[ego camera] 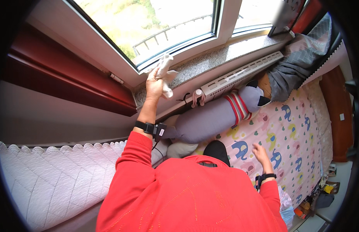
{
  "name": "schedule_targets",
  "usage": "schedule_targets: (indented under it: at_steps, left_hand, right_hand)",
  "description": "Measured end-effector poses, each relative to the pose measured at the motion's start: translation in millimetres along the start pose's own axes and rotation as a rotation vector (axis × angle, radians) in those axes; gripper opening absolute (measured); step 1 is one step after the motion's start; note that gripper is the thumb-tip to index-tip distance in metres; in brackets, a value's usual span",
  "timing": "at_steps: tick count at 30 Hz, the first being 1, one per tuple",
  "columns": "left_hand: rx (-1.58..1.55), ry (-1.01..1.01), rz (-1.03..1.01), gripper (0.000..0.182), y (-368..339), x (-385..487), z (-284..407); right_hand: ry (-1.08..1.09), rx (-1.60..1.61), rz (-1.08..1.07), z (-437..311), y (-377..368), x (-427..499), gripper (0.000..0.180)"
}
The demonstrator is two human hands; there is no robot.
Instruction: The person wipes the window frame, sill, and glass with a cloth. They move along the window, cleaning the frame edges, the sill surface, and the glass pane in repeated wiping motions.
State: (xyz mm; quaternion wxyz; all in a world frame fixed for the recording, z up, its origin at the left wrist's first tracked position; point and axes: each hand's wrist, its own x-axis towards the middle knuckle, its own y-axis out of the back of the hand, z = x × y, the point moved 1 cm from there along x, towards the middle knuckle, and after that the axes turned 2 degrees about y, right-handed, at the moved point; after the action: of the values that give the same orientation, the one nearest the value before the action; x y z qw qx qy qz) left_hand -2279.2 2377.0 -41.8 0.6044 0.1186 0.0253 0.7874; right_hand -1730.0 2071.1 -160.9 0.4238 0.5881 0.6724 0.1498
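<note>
My left hand point(154, 86) grips a crumpled white cloth point(165, 69) at the lower corner of the window frame point(179, 55), just above the speckled stone windowsill point(194, 68). Part of the cloth sticks up past my fingers and part hangs below them. My right hand point(261, 155) is held out over the bed, fingers apart and partly bent, with nothing in it. Below that hand is a pink bed sheet point(284, 127) printed with elephants. Both wrists wear black straps with small devices.
A long grey plush animal point(208, 121) with a striped scarf lies beside the white radiator point(240, 75). Grey fabric point(289, 72) is heaped at the upper right. A dark red wooden ledge point(72, 81) and a quilted white headboard cover point(66, 179) are on the left.
</note>
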Motion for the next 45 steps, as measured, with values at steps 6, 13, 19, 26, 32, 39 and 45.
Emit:
schedule_targets:
  at_steps: [6, 13, 19, 26, 32, 39, 45]
  left_hand:
    - [-1.261, 0.562, -0.567, 0.041, -2.8, -42.4, 38.2]
    - [-0.956, 0.474, -0.163, 0.047, -41.9, -87.5, 38.0]
    - [-0.822, 0.409, -0.120, 0.051, -37.6, -104.0, 48.5]
    - [0.543, -0.204, -0.107, 0.060, 55.1, -75.5, 8.8]
    - [1.117, -0.394, -0.149, 0.089, 77.2, -97.5, -64.5]
    - [1.054, -0.345, -0.161, 0.092, 77.5, -101.6, -76.0]
    - [0.549, -0.279, -0.028, 0.070, 76.0, -95.6, -51.5]
  right_hand:
    - [0.201, 0.606, -0.087, -167.5, 34.7, 93.1, 0.069]
    - [0.255, 1.305, -0.482, -354.8, -35.5, 133.8, 0.097]
    - [0.307, 1.141, -0.485, -410.5, -89.2, 140.3, 0.082]
    - [0.717, 0.720, 0.143, -389.4, -15.5, 208.3, 0.054]
    - [0.548, 0.087, 0.921, -346.1, 17.2, 304.4, 0.051]
    - [0.599, -0.598, 0.937, -352.4, -24.7, 335.5, 0.037]
    - [0.794, -0.439, 0.632, -427.3, -84.2, 267.0, 0.035]
